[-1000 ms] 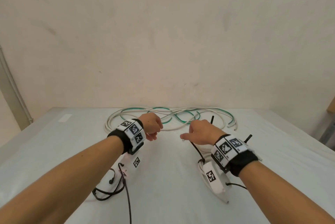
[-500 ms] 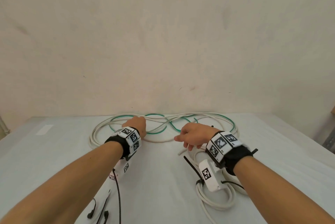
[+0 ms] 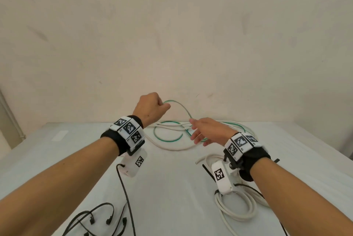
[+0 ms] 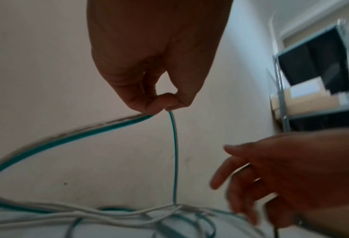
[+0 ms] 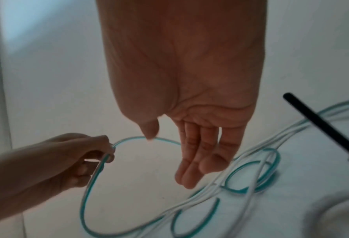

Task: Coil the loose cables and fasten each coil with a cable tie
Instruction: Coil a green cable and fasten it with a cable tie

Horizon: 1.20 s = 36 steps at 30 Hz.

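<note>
Two hands are up over the far part of the counter (image 3: pixel 168 188). We see the left hand (image 3: pixel 150 106) with fingers (image 4: pixel 149 104) curled and pinching the green-and-white cable (image 3: pixel 183 109), lifted clear of the surface so the cable arcs up from the fist and drops back right into the tangle. In the left wrist view the pinch is thumb against fingertip, one strand hanging straight down, a second strand curving off left. The right hand (image 3: pixel 210 130) is released, fingers (image 5: pixel 198 161) straight and together, holding nothing, hovering just over the tangle, near the raised loop; whether a fingertip touches the cable we cannot tell.

The rest of that cable lies in loose loops on the far middle of the counter, mixed with a loose white cable (image 3: pixel 172 147). Near right, under the right wrist, a coiled white cable (image 3: pixel 236 211) lies flat, with a black cable tie (image 3: pixel 207 170) sticking out at its far left side. Near left, several black cable ties (image 3: pixel 99 216) lie scattered. A thin black wire (image 3: pixel 124 188) runs down from the left wrist device. Both wrists carry black bands with printed markers. Plain beige wall (image 3: pixel 172 35) behind.
</note>
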Each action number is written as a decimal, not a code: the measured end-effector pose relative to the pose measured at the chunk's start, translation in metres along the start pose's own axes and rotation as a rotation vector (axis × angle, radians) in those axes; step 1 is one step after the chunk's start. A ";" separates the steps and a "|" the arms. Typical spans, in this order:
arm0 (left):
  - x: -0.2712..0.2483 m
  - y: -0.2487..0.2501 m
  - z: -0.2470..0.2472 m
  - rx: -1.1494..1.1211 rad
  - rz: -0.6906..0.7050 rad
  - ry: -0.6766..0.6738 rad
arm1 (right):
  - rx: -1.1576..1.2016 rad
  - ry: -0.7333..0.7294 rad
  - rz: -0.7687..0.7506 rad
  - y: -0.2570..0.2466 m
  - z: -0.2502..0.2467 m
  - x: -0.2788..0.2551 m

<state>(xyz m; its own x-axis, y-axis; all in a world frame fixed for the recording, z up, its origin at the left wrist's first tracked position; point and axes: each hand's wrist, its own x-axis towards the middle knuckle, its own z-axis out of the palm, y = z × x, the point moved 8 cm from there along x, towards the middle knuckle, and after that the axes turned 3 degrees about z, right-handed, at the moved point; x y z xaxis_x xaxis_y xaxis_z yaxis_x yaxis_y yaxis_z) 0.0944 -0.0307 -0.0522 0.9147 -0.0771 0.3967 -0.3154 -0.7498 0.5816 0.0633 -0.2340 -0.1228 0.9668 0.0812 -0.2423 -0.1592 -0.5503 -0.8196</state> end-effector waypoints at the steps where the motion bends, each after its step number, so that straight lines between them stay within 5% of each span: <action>1: -0.006 0.010 -0.006 -0.084 0.022 -0.010 | 0.170 -0.006 0.008 -0.007 0.002 -0.001; 6: -0.051 0.050 -0.004 -0.410 0.149 -0.372 | 0.675 -0.032 -0.078 -0.051 0.003 -0.008; 10: -0.075 0.046 0.000 -0.377 0.165 -0.531 | 0.654 0.026 -0.234 -0.088 -0.004 -0.026; 19: -0.068 -0.017 -0.018 -0.201 0.038 -0.385 | 0.789 0.075 -0.409 -0.138 -0.032 -0.068; 26: -0.053 -0.079 -0.058 0.086 -0.155 -0.181 | 0.898 0.115 -0.375 -0.137 -0.050 -0.080; 36: -0.052 -0.096 -0.110 0.345 -0.195 0.000 | 0.935 0.314 -0.249 -0.110 -0.064 -0.079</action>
<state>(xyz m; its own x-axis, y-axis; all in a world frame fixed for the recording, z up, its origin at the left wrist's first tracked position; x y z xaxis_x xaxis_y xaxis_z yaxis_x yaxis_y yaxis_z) 0.0491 0.1171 -0.0504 0.9490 0.0883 0.3026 -0.0327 -0.9271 0.3734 0.0177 -0.2334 0.0193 0.9811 -0.1915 0.0278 0.0916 0.3332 -0.9384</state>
